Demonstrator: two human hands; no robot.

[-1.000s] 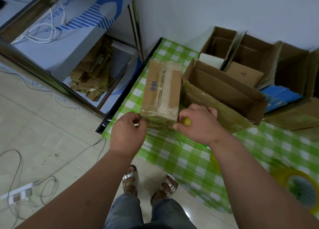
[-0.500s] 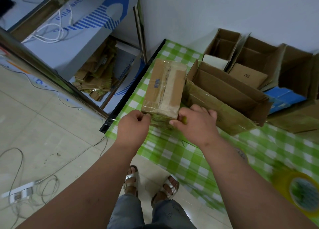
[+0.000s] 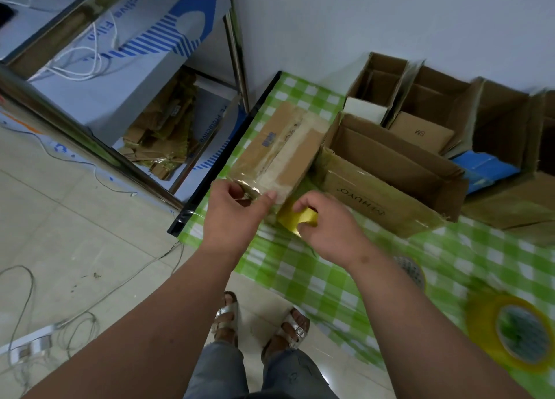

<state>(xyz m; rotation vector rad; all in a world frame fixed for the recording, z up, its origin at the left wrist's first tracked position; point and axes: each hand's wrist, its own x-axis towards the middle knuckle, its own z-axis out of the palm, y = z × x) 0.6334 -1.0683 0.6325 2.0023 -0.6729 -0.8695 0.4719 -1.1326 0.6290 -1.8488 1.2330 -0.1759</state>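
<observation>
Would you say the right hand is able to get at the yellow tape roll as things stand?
Probably yes: the tape roll lies uncovered beside that forearm, though the right hand now pinches a yellow strip.

We see through one wide-angle camera on the person's head, facing forward and steeply down. It sits close above the left hand (image 3: pixel 231 215) and right hand (image 3: pixel 327 227) at the near left corner of the table (image 3: pixel 300 266), floor (image 3: pixel 75 233) alongside

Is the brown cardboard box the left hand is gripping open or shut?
Shut: the brown taped cardboard box has its top flaps lying flat and taped down.
</observation>
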